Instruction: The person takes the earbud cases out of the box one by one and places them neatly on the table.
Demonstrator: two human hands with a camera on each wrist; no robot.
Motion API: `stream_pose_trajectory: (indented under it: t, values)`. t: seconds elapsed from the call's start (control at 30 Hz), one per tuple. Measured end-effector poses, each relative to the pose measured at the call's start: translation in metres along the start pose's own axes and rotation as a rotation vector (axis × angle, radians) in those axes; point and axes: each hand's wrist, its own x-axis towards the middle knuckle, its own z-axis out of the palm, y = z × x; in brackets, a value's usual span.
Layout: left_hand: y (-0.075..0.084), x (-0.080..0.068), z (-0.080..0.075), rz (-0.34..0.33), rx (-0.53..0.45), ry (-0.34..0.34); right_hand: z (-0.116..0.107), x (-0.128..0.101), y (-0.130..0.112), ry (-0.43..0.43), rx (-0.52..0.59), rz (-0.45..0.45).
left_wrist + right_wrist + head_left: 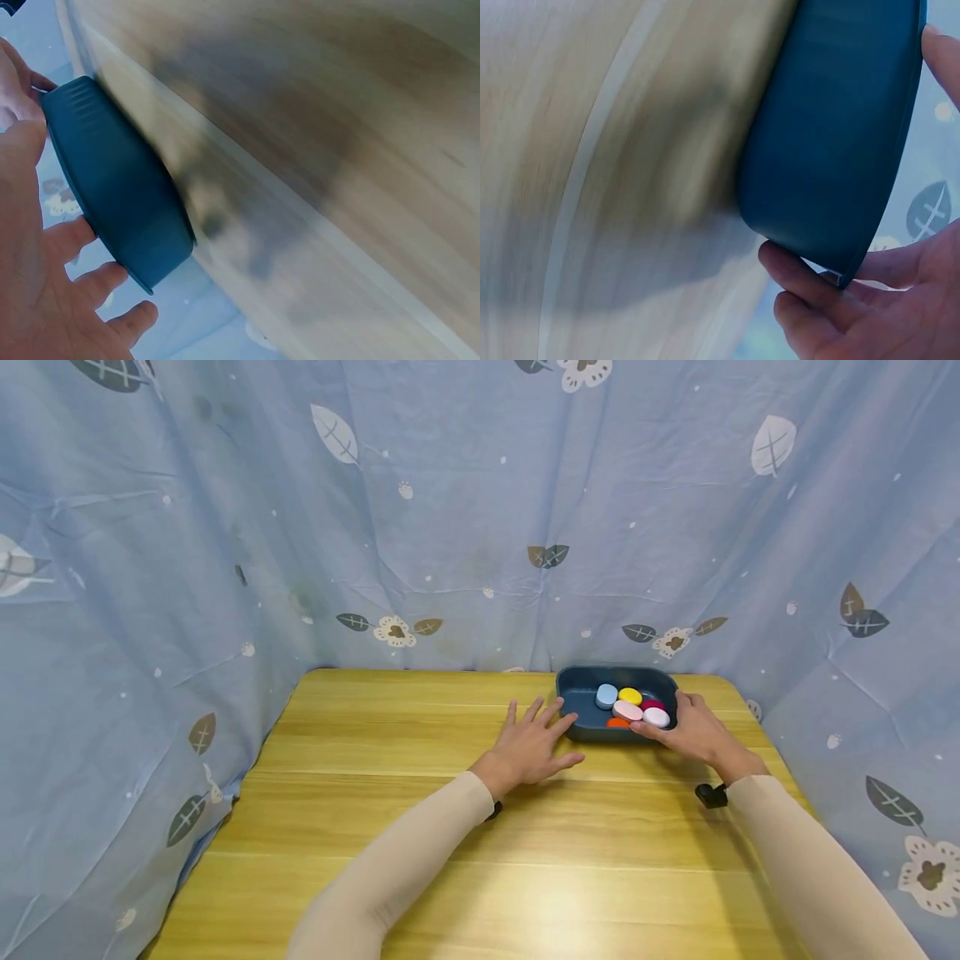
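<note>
A dark blue-green plastic box, rectangular with rounded corners, sits at the back right of the table. Inside it lie several smooth, rounded pieces: light blue, yellow, pale pink, white, dark red and orange. My right hand grips the box's right end, thumb over the front rim and fingers at the side. At its left end my left hand has its fingers spread, the tips at the rim; whether they press on it I cannot tell.
The wooden table stretches to the left and toward me. Directly behind the box hangs a blue patterned curtain, which also closes off both sides. A black wrist device shows at the right cuff.
</note>
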Motion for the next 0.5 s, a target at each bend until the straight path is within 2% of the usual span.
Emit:
stream_pose_trajectory:
  t: [0.5]
  values:
    - [-0.019, -0.038, -0.004, 0.013, -0.01, 0.01, 0.009, -0.017, -0.022, 0.007, -0.039, -0.105]
